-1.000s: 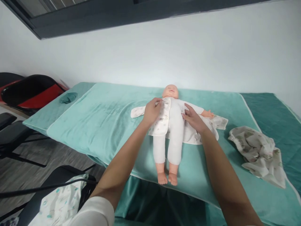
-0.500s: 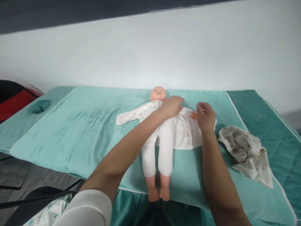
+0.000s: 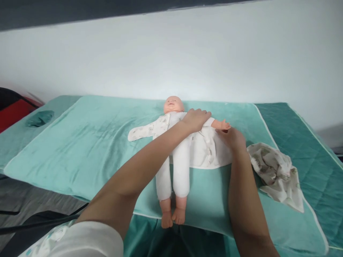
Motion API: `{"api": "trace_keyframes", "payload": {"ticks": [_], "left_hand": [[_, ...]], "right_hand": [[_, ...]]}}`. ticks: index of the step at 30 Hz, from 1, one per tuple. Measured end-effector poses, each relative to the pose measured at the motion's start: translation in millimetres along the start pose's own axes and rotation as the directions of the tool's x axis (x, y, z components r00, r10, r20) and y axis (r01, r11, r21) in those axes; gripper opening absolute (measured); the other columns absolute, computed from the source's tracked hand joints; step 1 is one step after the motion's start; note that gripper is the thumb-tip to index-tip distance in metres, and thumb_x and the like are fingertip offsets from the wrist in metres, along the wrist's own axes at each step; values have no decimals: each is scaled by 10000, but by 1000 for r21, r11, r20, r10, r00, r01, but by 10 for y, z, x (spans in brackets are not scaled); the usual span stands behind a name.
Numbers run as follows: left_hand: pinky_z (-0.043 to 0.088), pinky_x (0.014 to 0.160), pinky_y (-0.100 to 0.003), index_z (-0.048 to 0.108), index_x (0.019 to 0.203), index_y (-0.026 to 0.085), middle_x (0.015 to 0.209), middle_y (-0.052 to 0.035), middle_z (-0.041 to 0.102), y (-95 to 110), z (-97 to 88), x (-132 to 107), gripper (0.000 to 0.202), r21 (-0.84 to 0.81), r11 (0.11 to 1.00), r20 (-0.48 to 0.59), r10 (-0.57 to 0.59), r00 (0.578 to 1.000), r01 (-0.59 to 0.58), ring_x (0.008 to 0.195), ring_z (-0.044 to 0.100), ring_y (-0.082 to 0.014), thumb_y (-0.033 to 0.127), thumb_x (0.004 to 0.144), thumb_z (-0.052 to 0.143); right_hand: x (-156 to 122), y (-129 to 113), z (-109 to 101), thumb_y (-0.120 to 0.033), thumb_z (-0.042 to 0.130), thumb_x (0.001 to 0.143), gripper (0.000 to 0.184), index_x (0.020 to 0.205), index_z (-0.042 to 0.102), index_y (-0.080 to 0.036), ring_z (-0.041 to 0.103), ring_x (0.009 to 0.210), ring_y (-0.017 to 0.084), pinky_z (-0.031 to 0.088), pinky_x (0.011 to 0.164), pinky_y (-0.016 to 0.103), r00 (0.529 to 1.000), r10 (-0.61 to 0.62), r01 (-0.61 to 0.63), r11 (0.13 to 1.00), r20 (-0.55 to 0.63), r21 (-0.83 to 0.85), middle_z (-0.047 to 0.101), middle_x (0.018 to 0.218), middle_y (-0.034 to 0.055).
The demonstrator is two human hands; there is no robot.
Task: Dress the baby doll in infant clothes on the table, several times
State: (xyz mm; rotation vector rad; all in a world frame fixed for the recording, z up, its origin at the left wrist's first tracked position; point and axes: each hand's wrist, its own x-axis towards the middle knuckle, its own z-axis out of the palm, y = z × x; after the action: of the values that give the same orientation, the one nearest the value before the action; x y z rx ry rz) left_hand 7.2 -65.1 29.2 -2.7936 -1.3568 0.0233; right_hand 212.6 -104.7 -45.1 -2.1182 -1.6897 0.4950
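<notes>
Left hand [image 3: 197, 119] lies flat, fingers together, on the chest of one doll [image 3: 180, 171] lying face-up on the teal bed [image 3: 80, 150]; right hand [image 3: 233, 138] touches its open jacket [image 3: 209, 153], grip unclear, beside one crumpled cloth [image 3: 276, 171]

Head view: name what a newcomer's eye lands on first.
A baby doll lies face up in the middle of the teal mat. The left hand rests on its chest, the right hand at its bare arm. A crumpled printed cloth lies to the right.
</notes>
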Motion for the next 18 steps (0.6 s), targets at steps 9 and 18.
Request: {"api": "trace_keyframes", "payload": {"ticks": [9, 18], "left_hand": [[370, 867, -406, 673, 1110, 174, 1119, -119, 721, -12, -112, -170, 330, 112, 992, 81, -73, 994, 64, 1087, 621, -280, 7, 862, 534], [373, 991, -507, 673, 1174, 98, 1157, -203, 709, 112, 131, -4, 326, 44, 974, 77, -227, 971, 224, 1179, 591, -361, 53, 857, 609]], "right_hand": [[-39, -66, -135, -412, 708, 731, 322, 647, 442, -253, 347, 494, 122, 275, 499, 280, 990, 118, -14, 601, -72, 799, 373, 526, -67], [-287, -478, -42, -592, 734, 787, 431, 743, 455, -266, 572, 641, 169, 542, 628, 334, 989, -141, 48, 81, -36, 996, 529, 666, -33]]}}
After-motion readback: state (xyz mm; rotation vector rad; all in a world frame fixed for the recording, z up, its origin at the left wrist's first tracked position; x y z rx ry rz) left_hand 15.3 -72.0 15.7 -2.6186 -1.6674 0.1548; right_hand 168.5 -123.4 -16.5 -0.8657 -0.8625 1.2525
